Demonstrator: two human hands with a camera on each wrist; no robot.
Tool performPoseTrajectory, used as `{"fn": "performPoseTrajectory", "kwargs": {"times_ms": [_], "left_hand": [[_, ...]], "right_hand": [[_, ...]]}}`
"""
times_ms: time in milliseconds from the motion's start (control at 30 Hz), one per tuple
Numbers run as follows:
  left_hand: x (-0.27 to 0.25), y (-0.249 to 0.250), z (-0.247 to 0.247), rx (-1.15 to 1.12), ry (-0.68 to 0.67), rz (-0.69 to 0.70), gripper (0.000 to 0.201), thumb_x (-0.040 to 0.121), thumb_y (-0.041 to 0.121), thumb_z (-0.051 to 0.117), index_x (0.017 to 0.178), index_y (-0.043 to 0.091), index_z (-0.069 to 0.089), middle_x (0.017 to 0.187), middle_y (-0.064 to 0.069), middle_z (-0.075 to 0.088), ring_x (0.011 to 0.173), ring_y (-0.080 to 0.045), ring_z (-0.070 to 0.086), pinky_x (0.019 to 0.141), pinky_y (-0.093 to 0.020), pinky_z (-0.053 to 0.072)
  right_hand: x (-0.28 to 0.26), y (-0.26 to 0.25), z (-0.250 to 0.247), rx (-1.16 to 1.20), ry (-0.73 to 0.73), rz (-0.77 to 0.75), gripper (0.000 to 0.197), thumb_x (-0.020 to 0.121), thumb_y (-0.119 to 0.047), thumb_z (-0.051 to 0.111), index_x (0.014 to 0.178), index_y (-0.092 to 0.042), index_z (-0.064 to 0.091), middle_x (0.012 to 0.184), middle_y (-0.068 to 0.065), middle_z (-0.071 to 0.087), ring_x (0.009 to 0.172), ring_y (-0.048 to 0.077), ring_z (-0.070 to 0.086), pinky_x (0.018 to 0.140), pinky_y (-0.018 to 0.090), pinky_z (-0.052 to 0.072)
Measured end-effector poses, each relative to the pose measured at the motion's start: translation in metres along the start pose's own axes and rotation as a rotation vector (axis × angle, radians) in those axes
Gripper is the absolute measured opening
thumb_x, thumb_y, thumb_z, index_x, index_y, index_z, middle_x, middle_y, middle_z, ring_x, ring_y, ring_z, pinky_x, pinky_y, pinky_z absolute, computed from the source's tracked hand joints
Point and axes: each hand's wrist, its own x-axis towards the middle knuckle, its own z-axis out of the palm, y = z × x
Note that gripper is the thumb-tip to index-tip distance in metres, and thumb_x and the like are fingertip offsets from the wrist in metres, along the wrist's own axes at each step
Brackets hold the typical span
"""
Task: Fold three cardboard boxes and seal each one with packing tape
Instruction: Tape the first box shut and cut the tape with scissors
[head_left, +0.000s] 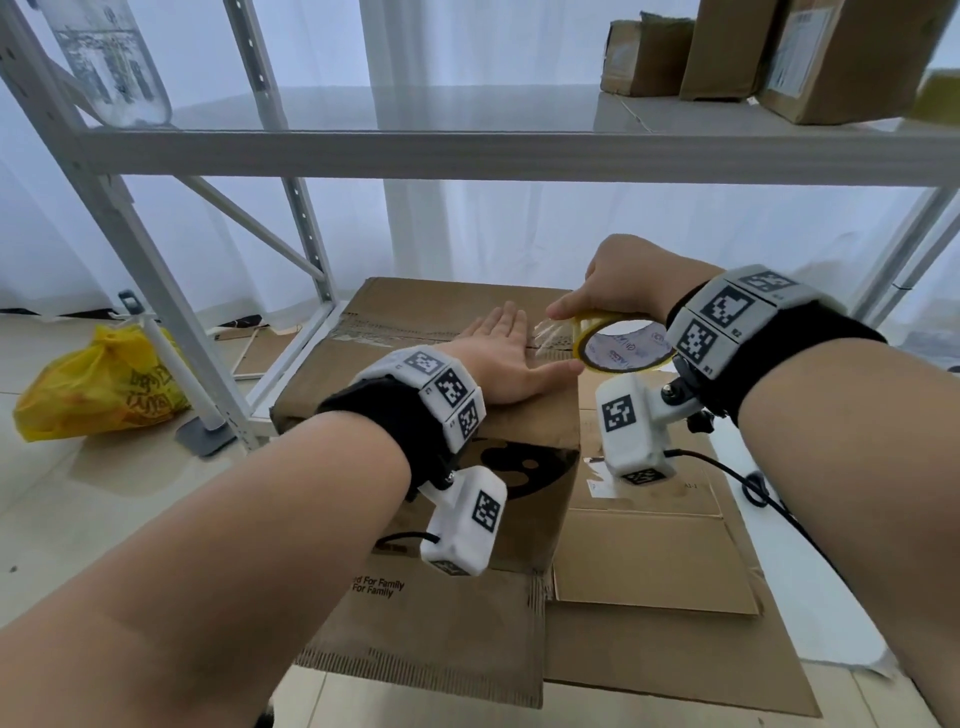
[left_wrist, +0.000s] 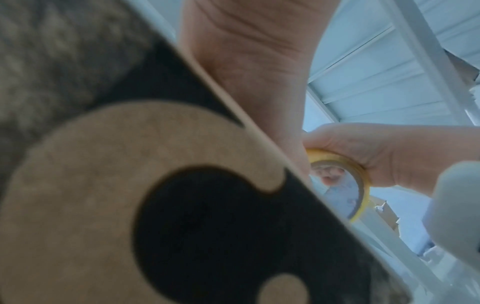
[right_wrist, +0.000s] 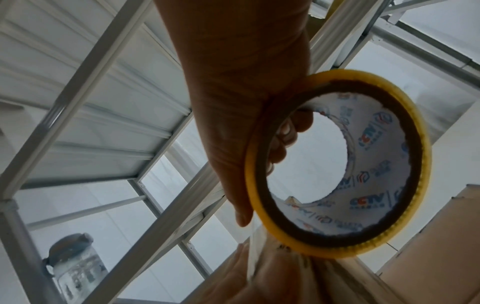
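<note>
Left hand (head_left: 511, 358) lies flat, fingers straight, pressing the box (head_left: 415, 332) top by the seam; right hand (head_left: 618, 283) grasps the tape roll (head_left: 621, 345) just beside the left thumb, a clear strip (head_left: 545, 332) stretched from roll to box, flat cardboard (head_left: 649, 561) alongside

Left hand (head_left: 506, 358) flat on box (head_left: 415, 364); right hand (head_left: 618, 283) grips tape roll (head_left: 623, 345).
</note>
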Motion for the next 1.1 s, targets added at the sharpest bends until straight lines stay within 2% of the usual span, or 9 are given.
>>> {"fn": "performPoseTrajectory", "kwargs": {"times_ms": [67, 167, 333, 500, 633, 767, 900, 1000, 1100], "left_hand": [[-0.003, -0.013, -0.003, -0.016, 0.000, -0.009, 0.097, 0.085, 0.078, 0.017, 0.152, 0.013, -0.009, 0.159, -0.003, -0.016, 0.147, -0.014, -0.012, 0.119, -0.034, -0.006], [-0.013, -0.044, -0.004, -0.020, 0.008, -0.086, 0.097, 0.082, 0.080, 0.014, 0.152, 0.018, -0.008, 0.159, 0.000, -0.016, 0.147, -0.015, -0.012, 0.118, -0.036, -0.007], [-0.022, -0.084, -0.005, -0.025, 0.052, -0.223, 0.101, 0.080, 0.083, 0.016, 0.153, 0.017, -0.009, 0.159, -0.004, -0.016, 0.147, -0.021, -0.011, 0.117, -0.039, -0.005], [-0.017, -0.077, -0.003, -0.013, 0.058, -0.235, 0.111, 0.073, 0.089, 0.016, 0.152, 0.016, -0.011, 0.159, -0.004, -0.018, 0.147, -0.021, -0.012, 0.119, -0.040, -0.004], [-0.016, -0.073, -0.003, -0.017, 0.069, -0.237, 0.112, 0.072, 0.089, 0.018, 0.152, 0.017, -0.011, 0.159, -0.001, -0.018, 0.147, -0.021, -0.013, 0.119, -0.040, -0.005], [-0.016, -0.073, -0.002, -0.009, 0.071, -0.250, 0.111, 0.073, 0.088, 0.019, 0.152, 0.016, -0.010, 0.160, -0.001, -0.014, 0.147, -0.022, -0.010, 0.119, -0.040, -0.004], [-0.020, -0.069, -0.002, -0.021, 0.093, -0.217, 0.102, 0.078, 0.084, 0.019, 0.153, 0.019, -0.007, 0.160, 0.002, -0.013, 0.147, -0.022, -0.010, 0.119, -0.039, -0.004], [-0.021, -0.054, -0.003, 0.004, 0.089, -0.125, 0.094, 0.084, 0.078, 0.017, 0.153, 0.019, -0.006, 0.160, 0.001, -0.013, 0.147, -0.018, -0.010, 0.119, -0.037, -0.005], [-0.018, -0.025, 0.001, 0.019, 0.069, -0.043, 0.096, 0.084, 0.078, 0.018, 0.153, 0.016, -0.007, 0.160, -0.002, -0.014, 0.147, -0.016, -0.011, 0.119, -0.035, -0.006]], "right_hand": [[0.000, 0.000, 0.003, -0.032, 0.004, 0.005, 0.058, 0.070, -0.059, 0.074, 0.057, -0.011, 0.047, 0.056, 0.001, 0.046, 0.055, 0.017, 0.044, 0.063, 0.034, 0.037], [-0.003, 0.004, 0.013, -0.029, 0.008, 0.017, 0.059, 0.071, -0.060, 0.073, 0.055, -0.011, 0.044, 0.054, 0.000, 0.044, 0.052, 0.016, 0.042, 0.057, 0.031, 0.034], [-0.002, 0.005, 0.013, 0.048, -0.022, -0.004, 0.061, 0.071, -0.060, 0.073, 0.049, -0.012, 0.042, 0.049, -0.001, 0.040, 0.049, 0.014, 0.039, 0.055, 0.028, 0.033], [0.002, 0.011, 0.005, 0.039, -0.028, 0.020, 0.060, 0.068, -0.063, 0.074, 0.052, -0.012, 0.045, 0.051, 0.001, 0.045, 0.051, 0.015, 0.042, 0.058, 0.030, 0.035], [-0.002, 0.014, 0.003, 0.054, -0.027, 0.014, 0.060, 0.072, -0.059, 0.073, 0.052, -0.011, 0.043, 0.050, 0.002, 0.042, 0.049, 0.015, 0.039, 0.054, 0.027, 0.032], [0.000, 0.012, 0.003, 0.034, -0.032, 0.007, 0.060, 0.071, -0.060, 0.073, 0.052, -0.011, 0.044, 0.051, 0.002, 0.043, 0.050, 0.015, 0.041, 0.058, 0.030, 0.035], [-0.002, 0.012, 0.003, 0.061, -0.029, 0.020, 0.059, 0.072, -0.057, 0.074, 0.053, -0.010, 0.043, 0.052, 0.002, 0.042, 0.051, 0.015, 0.040, 0.056, 0.028, 0.032], [-0.003, 0.014, 0.001, 0.085, -0.024, 0.032, 0.060, 0.071, -0.058, 0.073, 0.054, -0.010, 0.043, 0.052, 0.003, 0.043, 0.051, 0.015, 0.041, 0.055, 0.027, 0.032], [-0.003, 0.014, 0.000, 0.087, -0.019, 0.036, 0.061, 0.070, -0.060, 0.074, 0.053, -0.010, 0.044, 0.053, 0.003, 0.043, 0.051, 0.016, 0.041, 0.055, 0.028, 0.032]]}}
